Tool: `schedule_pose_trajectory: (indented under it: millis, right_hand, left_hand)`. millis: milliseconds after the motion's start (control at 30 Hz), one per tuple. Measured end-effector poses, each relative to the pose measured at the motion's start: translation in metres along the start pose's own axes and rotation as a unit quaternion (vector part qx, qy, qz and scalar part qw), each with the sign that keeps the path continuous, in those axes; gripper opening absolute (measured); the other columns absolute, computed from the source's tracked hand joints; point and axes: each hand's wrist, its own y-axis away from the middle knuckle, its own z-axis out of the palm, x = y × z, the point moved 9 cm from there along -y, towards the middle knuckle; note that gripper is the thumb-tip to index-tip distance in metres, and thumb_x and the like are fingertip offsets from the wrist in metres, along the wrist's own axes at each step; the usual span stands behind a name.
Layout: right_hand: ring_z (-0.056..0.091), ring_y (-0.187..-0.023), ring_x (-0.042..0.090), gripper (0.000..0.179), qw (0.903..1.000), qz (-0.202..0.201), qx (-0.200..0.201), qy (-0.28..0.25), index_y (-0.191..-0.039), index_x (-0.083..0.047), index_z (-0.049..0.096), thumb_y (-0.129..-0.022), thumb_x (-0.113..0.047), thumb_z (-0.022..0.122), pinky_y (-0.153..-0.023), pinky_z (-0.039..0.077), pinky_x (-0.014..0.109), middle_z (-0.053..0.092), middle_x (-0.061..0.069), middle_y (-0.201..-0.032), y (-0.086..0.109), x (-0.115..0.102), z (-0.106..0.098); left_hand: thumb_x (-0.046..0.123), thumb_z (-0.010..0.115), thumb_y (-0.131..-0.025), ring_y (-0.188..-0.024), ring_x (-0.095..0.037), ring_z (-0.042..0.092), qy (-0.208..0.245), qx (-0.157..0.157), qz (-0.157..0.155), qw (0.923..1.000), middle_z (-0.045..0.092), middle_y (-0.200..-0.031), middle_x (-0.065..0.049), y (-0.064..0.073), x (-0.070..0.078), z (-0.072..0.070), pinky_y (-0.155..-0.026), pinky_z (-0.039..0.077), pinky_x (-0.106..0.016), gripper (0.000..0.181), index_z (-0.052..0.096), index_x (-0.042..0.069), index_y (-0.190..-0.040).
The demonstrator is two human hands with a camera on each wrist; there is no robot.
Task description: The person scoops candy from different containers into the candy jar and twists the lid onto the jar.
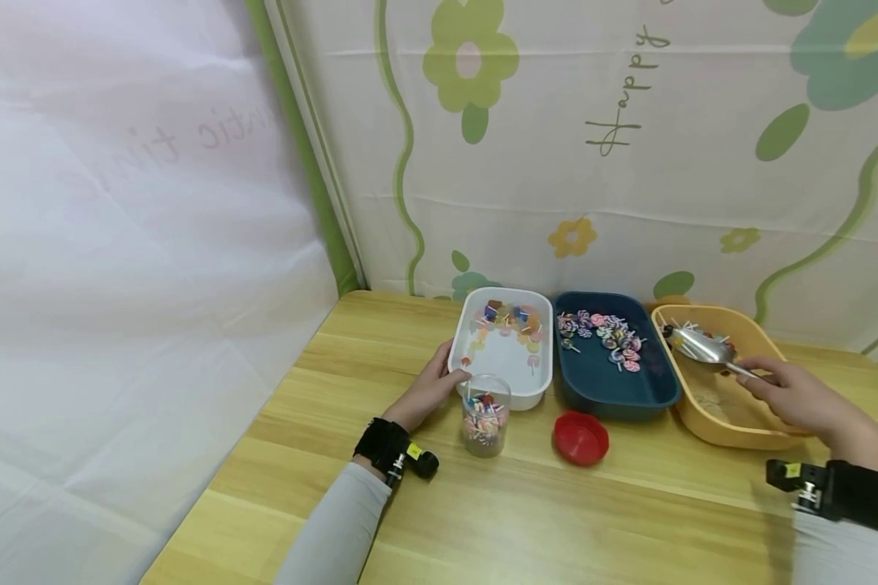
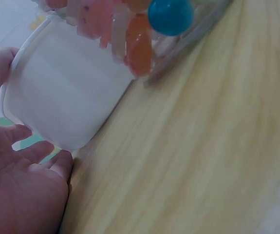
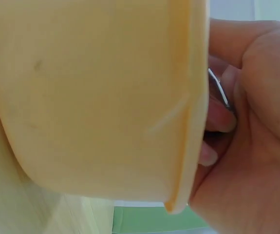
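My right hand (image 1: 805,398) grips the handle of a metal scoop (image 1: 702,348) over the yellow bin (image 1: 739,435), its bowl tilted at the lollipop-like pieces at the bin's far end. In the right wrist view, the bin's wall (image 3: 91,107) hides most of the scoop. At the near left corner of the white bin (image 1: 530,400), my left hand (image 1: 428,390) holds on, thumb at the rim and fingers along the outer side. Just right of that hand stands a clear plastic jar (image 1: 485,418), lidless, partly filled with small colourful lollipop pieces.
Between the white and yellow bins sits a dark blue bin (image 1: 618,398) with several swirl lollipop pieces (image 1: 607,333). A red lid (image 1: 581,439) lies on the wooden table (image 1: 556,528) right of the jar. A printed curtain (image 1: 519,187) hangs behind the table.
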Motion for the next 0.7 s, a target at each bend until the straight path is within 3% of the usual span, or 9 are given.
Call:
schedule_pose_trajectory:
  millis: [200, 367, 567, 600, 700]
  right_hand:
    - [0.039, -0.05, 0.012, 0.033, 0.9999, -0.001, 0.008, -0.012, -0.121, 0.007, 0.043, -0.101, -0.019, 0.041, -0.041, 0.038, 0.029, 0.052, 0.017, -0.085, 0.0, 0.004, -0.001]
    - [0.038, -0.046, 0.011, 0.031, 0.9995, 0.003, 0.011, -0.028, -0.119, 0.005, 0.043, -0.101, -0.021, 0.041, -0.039, 0.038, 0.029, 0.045, 0.01, -0.072, -0.003, 0.008, 0.0]
    - [0.052, -0.076, 0.01, 0.037, 0.9993, -0.006, 0.037, -0.007, -0.125, 0.003, 0.045, -0.102, -0.026, 0.036, -0.052, 0.045, 0.032, 0.054, 0.027, -0.103, -0.001, -0.003, -0.012]
    - [0.051, -0.083, 0.01, 0.039, 0.999, -0.011, 0.044, -0.003, -0.125, 0.003, 0.046, -0.102, -0.026, 0.037, -0.056, 0.045, 0.032, 0.054, 0.025, -0.109, -0.001, -0.007, -0.015]
    - [0.051, -0.084, 0.006, 0.039, 0.9978, -0.02, 0.063, -0.005, -0.128, 0.001, 0.047, -0.102, -0.026, 0.038, -0.057, 0.047, 0.032, 0.056, 0.016, -0.107, -0.001, -0.021, -0.021]
  left_hand:
    - [0.02, 0.054, -0.094, -0.132, -0.01, 0.026, -0.001, 0.001, -0.004, 1.0, 0.024, -0.151, 0.0, 0.001, 0.0, -0.001, -0.109, 0.025, -0.036, 0.065, 0.019, 0.024, -0.149]
    - [0.02, 0.054, -0.094, -0.131, -0.011, 0.026, 0.003, -0.001, 0.004, 1.0, 0.025, -0.151, -0.001, 0.0, 0.001, -0.001, -0.109, 0.024, -0.038, 0.065, 0.019, 0.024, -0.149]
    - [0.02, 0.055, -0.094, -0.131, -0.01, 0.027, 0.002, -0.001, 0.004, 1.0, 0.026, -0.15, 0.0, -0.001, 0.0, 0.0, -0.108, 0.025, -0.037, 0.065, 0.02, 0.024, -0.149]
    - [0.02, 0.055, -0.094, -0.131, -0.01, 0.028, 0.001, -0.001, 0.003, 1.0, 0.026, -0.15, 0.0, -0.001, 0.0, 0.0, -0.108, 0.026, -0.037, 0.065, 0.02, 0.025, -0.149]
    - [0.02, 0.055, -0.093, -0.13, -0.009, 0.028, 0.003, -0.002, -0.001, 1.0, 0.027, -0.15, 0.0, -0.001, -0.001, 0.0, -0.108, 0.026, -0.036, 0.065, 0.02, 0.025, -0.148]
